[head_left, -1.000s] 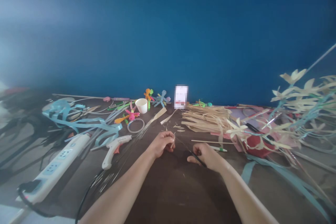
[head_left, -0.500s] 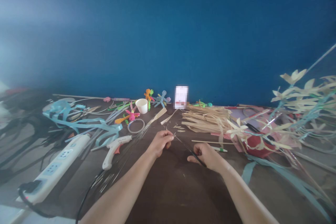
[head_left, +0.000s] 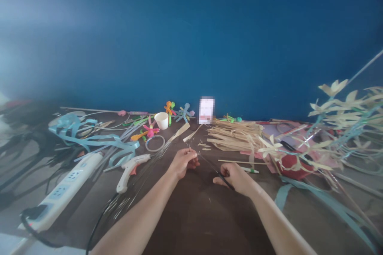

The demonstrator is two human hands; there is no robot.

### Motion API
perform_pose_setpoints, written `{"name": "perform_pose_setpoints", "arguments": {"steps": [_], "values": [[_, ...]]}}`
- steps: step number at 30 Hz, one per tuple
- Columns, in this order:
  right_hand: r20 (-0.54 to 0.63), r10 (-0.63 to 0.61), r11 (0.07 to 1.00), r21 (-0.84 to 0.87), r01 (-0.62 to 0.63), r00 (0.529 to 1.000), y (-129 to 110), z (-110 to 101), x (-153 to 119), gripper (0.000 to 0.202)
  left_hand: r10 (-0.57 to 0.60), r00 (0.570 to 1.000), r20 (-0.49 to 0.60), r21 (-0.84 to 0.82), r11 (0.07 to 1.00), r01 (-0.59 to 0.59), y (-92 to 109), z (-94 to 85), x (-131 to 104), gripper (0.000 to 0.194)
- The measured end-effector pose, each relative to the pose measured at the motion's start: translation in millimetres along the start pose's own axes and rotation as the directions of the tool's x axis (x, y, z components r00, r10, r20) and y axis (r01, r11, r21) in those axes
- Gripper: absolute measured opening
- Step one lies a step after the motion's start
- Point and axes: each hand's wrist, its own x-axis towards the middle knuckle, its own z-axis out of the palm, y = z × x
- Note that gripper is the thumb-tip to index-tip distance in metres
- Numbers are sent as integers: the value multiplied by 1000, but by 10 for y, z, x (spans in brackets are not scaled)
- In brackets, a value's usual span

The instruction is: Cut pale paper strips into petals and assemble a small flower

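Observation:
In the head view, my left hand (head_left: 183,163) is closed, thumb and forefinger pinched at a tiny pale piece (head_left: 199,153) too small to name. To its right, my right hand (head_left: 236,177) is closed around a long, slim, dark tool (head_left: 223,176) whose exact kind I cannot make out. The tool's thin tip slants up and left, close to my left fingertips; whether they touch is unclear. Just beyond my hands lie small tan scraps (head_left: 204,146). A thin stick (head_left: 242,162) and a white-and-green pen-like tube (head_left: 250,170) lie beside my right hand.
Left are a white glue gun (head_left: 128,173), power strip (head_left: 64,191), blue ribbon (head_left: 89,142) and thin wires (head_left: 149,162). A white cup (head_left: 162,120) stands behind. Tan strips (head_left: 233,133) and pale flowers on stems (head_left: 335,87) occupy the right. A blue wall (head_left: 191,40) closes the back.
Very little differs. The left hand's lower fingers have shifted slightly to the right, and the right hand and its tool have barely moved.

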Motion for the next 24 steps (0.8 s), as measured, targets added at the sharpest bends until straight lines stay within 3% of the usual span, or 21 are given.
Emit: {"name": "perform_pose_setpoints", "arguments": {"steps": [24], "values": [[57,-15,998,65,11,998,-25,0,-17,39,-50,998,41,-38,998,52,33,-5,-5,15]]}}
